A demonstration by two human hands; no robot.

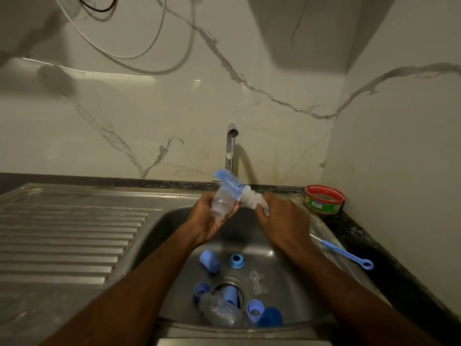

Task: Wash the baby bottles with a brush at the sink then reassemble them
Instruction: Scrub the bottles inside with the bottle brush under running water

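Stainless steel sink [174, 228] filling the head view, tap [231, 146] running a thin stream at the back. Gripping a clear bottle [220, 204] in the left hand [208, 221], fingers curling round its body, above the basin. Clutching the bottle brush [239, 189] in the right hand [284, 218], fingers wrapping its handle end, blue and white bristles lying against the bottle's outside near the tap. Lying in the basin below: a second clear bottle [220, 312] over the drain, blue caps [210, 260] and blue rings [236, 260] scattering around it, clear teats [258, 283] just right of the drain. Resting on the sink's right edge, a thin blue nipple brush [345, 254]. Sitting on the dark counter in the corner, a red-rimmed round tub [325, 199].
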